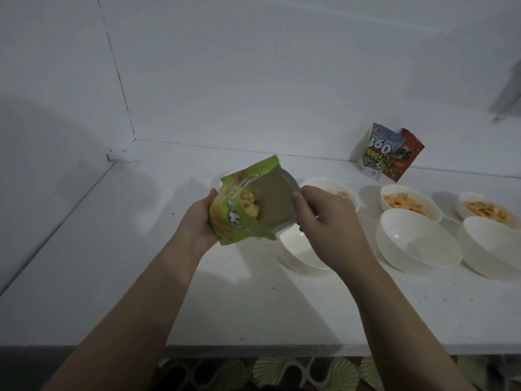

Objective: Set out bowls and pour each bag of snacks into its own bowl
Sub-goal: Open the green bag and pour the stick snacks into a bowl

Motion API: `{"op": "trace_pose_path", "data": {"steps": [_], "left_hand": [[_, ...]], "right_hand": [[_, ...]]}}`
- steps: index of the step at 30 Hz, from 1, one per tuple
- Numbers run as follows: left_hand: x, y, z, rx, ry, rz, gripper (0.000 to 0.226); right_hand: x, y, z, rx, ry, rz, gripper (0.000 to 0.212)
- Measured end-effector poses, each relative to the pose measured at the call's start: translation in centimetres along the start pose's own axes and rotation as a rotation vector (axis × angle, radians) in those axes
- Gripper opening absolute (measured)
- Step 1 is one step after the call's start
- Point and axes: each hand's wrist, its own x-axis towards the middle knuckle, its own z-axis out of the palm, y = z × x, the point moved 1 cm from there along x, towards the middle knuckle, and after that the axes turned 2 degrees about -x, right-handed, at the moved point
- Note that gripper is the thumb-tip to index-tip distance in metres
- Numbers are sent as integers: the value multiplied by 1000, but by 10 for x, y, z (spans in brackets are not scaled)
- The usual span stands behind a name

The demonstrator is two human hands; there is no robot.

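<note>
Left hand [201, 218]: gripped the green snack bag [242, 218] by its left side.
Right hand [327, 221]: pinched the bag's right edge, holding its mouth open.
Bag: between both hands, above an empty bowl [296, 249] on the desk [141, 277].

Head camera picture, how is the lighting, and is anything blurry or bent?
Head view: dim overall, with a bluish cast on the white counter; a soft shadow falls on the left wall; a small glare spot sits in the empty bowl; the wide-angle lens bends the counter edges; the green bag print is soft, while the white bag lettering partly reads.
</note>
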Motion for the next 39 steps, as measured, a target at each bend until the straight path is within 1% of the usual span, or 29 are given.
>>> {"op": "trace_pose_path", "data": {"steps": [4,6,10,15,20,21,24,26,28,30,34,36,39], "left_hand": [[8,4,11,68,45,122,41],[11,7,18,96,61,190,37],[17,15,31,191,131,394,30],[20,20,47,297,165,596,33],[19,16,58,404,187,771,31],[18,15,59,421,189,793,31],[12,9,63,483,188,864,34],[10,5,64,514,171,903,38],[8,3,66,551,148,934,41],[6,2,67,597,132,965,41],[-1,-1,73,669,111,1012,40],[-5,0,75,731,118,1050,39],[-9,-1,78,777,111,1080,37]], "right_hand": [[6,10,-5,-82,-22,64,41],[7,15,-8,-97,-17,98,34],[12,30,-16,36,-62,211,17],[18,36,-19,301,49,306,27],[19,46,-19,400,145,297,30],[18,49,-19,391,165,301,31],[17,64,-16,247,208,308,17],[14,73,-15,181,228,312,14],[13,80,-17,81,211,324,14],[13,85,-19,9,156,351,13],[9,89,-22,67,127,423,13],[6,91,-22,52,88,436,11],[3,91,-23,11,97,432,10]]}}
